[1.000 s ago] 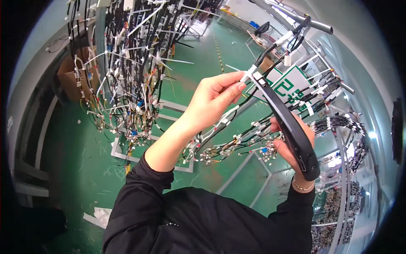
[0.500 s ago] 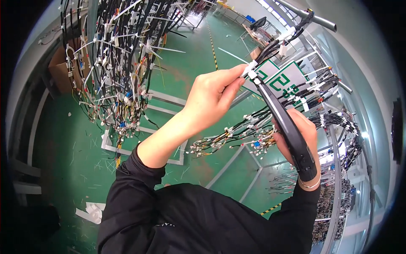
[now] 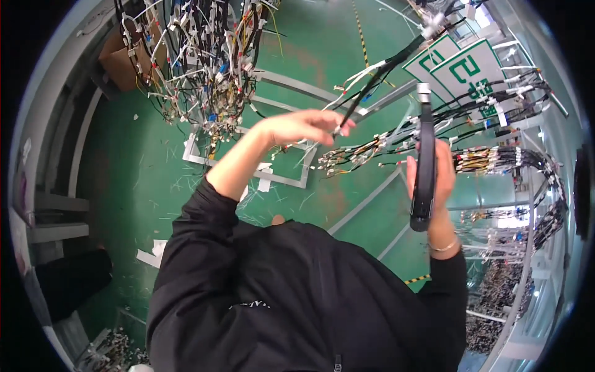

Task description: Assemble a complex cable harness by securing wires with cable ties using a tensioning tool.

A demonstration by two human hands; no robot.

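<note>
- Grips a long black handheld tool upright in the right hand, with fingers and thumb wrapped round the body and the silvery tip upward.
- Wears a thin bracelet on the right wrist, below the tool.
- Reaches out the left hand, well left of the tool, with loosely bent fingers above a lowered thumb.
- Has those fingertips at the lower part of a black cable bundle, slanting down from above the tool; cannot tell, through blur, whether pinching or merely touching.
- Faces overlapping white-and-green signs above and right of the tool.
- Has bundled cables right of the tool.
- Has dense hanging wires far left of the tool, with a cardboard box behind.
</note>
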